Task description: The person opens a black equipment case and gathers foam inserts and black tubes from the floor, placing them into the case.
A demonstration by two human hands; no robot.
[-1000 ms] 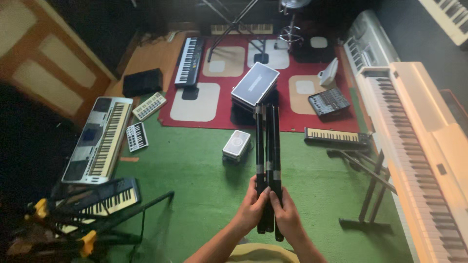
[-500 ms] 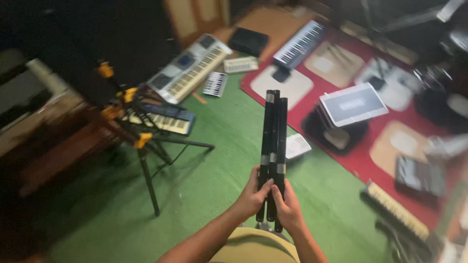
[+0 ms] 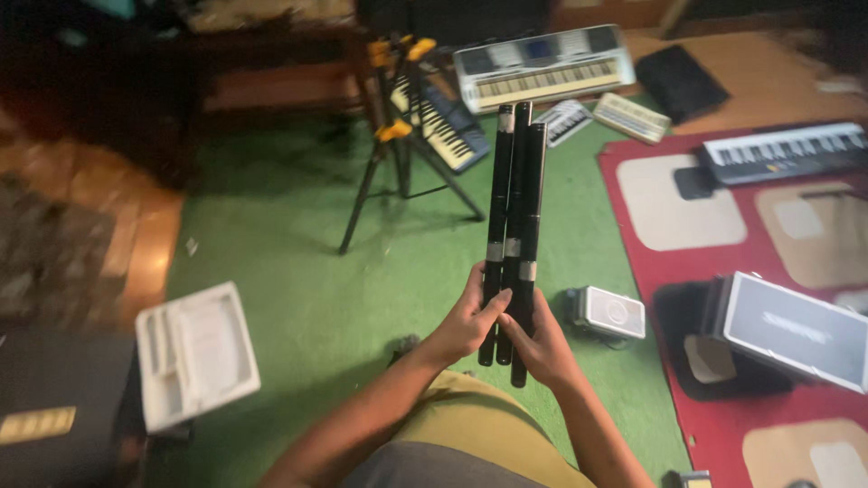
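While both hands close around its lower end, a bundle of three folded black metal stand legs [image 3: 514, 226] stands almost upright above a green carpet [image 3: 298, 289]. The left hand [image 3: 467, 318] wraps the bundle from one side, the right hand [image 3: 540, 341] from the other. A small silver speaker box [image 3: 608, 312] lies just beside the right hand. Farther off, a black tripod stand with yellow clamps [image 3: 402, 136] carries a dark keyboard, near a silver electronic keyboard [image 3: 542, 68].
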